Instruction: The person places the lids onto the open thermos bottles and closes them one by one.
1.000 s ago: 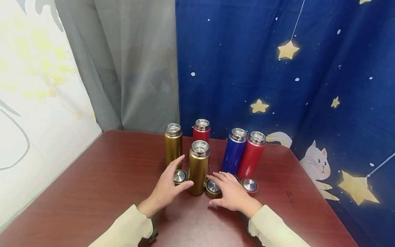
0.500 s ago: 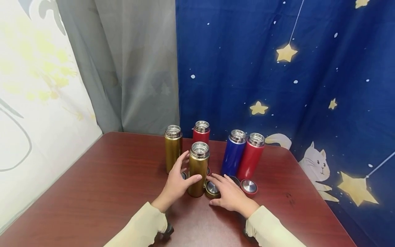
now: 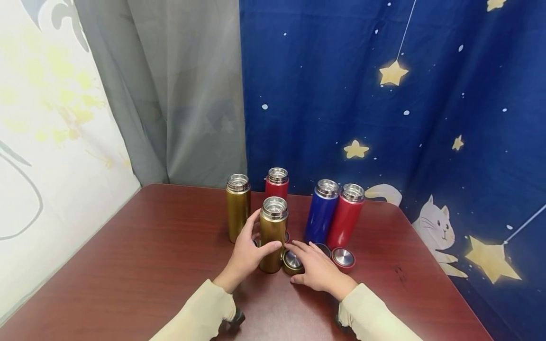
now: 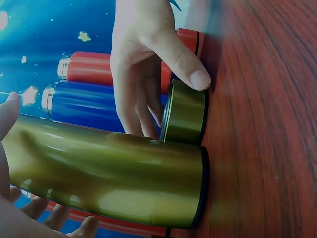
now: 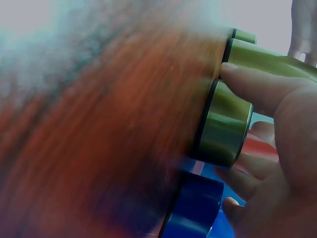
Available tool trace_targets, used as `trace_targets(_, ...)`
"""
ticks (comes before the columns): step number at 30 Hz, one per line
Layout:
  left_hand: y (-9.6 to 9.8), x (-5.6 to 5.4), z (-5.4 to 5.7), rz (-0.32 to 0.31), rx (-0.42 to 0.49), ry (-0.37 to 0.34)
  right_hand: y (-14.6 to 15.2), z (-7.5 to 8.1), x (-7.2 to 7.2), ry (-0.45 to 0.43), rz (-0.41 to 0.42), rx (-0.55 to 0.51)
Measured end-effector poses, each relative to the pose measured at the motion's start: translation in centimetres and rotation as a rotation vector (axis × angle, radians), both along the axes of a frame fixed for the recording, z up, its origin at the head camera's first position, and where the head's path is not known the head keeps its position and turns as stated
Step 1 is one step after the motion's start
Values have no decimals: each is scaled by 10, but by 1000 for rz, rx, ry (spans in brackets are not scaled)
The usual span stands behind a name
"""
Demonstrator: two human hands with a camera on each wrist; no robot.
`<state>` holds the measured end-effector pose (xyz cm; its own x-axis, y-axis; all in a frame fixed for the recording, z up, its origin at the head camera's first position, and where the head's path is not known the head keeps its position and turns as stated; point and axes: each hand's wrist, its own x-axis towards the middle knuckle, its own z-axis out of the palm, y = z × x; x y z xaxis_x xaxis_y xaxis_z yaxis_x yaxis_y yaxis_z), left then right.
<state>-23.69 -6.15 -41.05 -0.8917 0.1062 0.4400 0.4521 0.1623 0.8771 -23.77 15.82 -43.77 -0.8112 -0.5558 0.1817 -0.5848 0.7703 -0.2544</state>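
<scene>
In the head view a gold, open-topped thermos bottle stands upright at the centre of the table. My left hand grips it from the left, thumb across the front and fingers passing behind. Next to its base lies a gold lid with a silver top. Over that lid hovers my right hand, fingers loosely bent. In the right wrist view the thumb and fingers straddle the gold lid, a blue lid beside it. Seen from the left wrist, the bottle's base is on the wood against the lid.
Behind stand another gold bottle, a red bottle, a blue bottle and a second red bottle, all uncapped. A red lid lies at the right. More lids are partly hidden. Curtains back the reddish table.
My left hand has moved right and closed in around the front gold bottle, covering most of the lid at its left. The right hand stays almost in place.
</scene>
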Motion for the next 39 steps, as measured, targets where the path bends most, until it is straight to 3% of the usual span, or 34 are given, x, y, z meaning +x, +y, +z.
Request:
trace_targets(11,12,2,6,21,-16,-59,-1,0,0,36,16,41)
trace_targets(16,18,17,26,16,8,-73,1,-1,0,48,14,40)
trace_targets(20,18,26,37,30,16,-42,-1,-1,0,48,21,42)
trace_targets(27,13,-3,2,93,-3,-12,-5,0,0,28,21,39)
trace_targets(39,11,-3,-1,122,-69,21,-1,-3,-3,58,20,-44)
